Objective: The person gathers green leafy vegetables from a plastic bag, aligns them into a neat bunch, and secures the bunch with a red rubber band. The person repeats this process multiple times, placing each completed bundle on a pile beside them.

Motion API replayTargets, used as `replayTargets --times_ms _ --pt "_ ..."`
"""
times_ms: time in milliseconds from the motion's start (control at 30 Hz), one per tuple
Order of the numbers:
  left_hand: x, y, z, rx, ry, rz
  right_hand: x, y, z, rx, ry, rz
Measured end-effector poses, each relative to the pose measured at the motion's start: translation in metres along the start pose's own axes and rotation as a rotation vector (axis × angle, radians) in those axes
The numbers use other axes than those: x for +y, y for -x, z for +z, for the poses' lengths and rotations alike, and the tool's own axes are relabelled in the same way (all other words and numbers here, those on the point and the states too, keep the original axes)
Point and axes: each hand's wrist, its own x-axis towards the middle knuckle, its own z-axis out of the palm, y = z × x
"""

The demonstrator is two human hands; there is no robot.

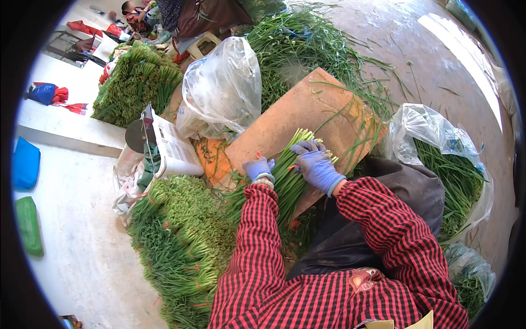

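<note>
A bundle of slender green stems (289,181), resembling garlic chives, lies across a tilted brown board (283,109) in front of me. Its pale cut ends point away from me. My right hand (317,165), in a blue-purple glove, grips the bundle near those ends, and a short red tie (292,167) shows beside its fingers. On the bundle's left side, my left hand (258,168), gloved alike, has its fingers closed with a red tie end (259,155) sticking out above them. How the tie runs beneath the stems is hidden.
Stacked tied bundles (185,246) stand at my left, behind a white scale (174,144). A clear plastic bag (222,86) and a loose heap of greens (304,45) lie beyond the board. At right sits a bag of greens (448,181). Other people (137,18) are at the back.
</note>
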Motion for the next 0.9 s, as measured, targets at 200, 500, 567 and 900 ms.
replayTargets --times_ms 200,500,567,900 --pt "0.030 0.010 -0.010 -0.160 -0.530 0.224 -0.001 0.001 -0.001 -0.005 -0.043 0.008" --pt "0.055 -0.038 -0.026 -0.662 -0.216 -0.038 -0.001 0.001 -0.006 0.003 -0.082 -0.017" --pt "0.054 -0.041 -0.024 -0.578 -0.293 0.153 -0.003 0.001 -0.007 0.026 -0.070 -0.025" --pt "0.069 -0.015 0.005 -0.401 -0.584 0.607 -0.008 0.000 -0.018 -0.035 -0.045 -0.046"
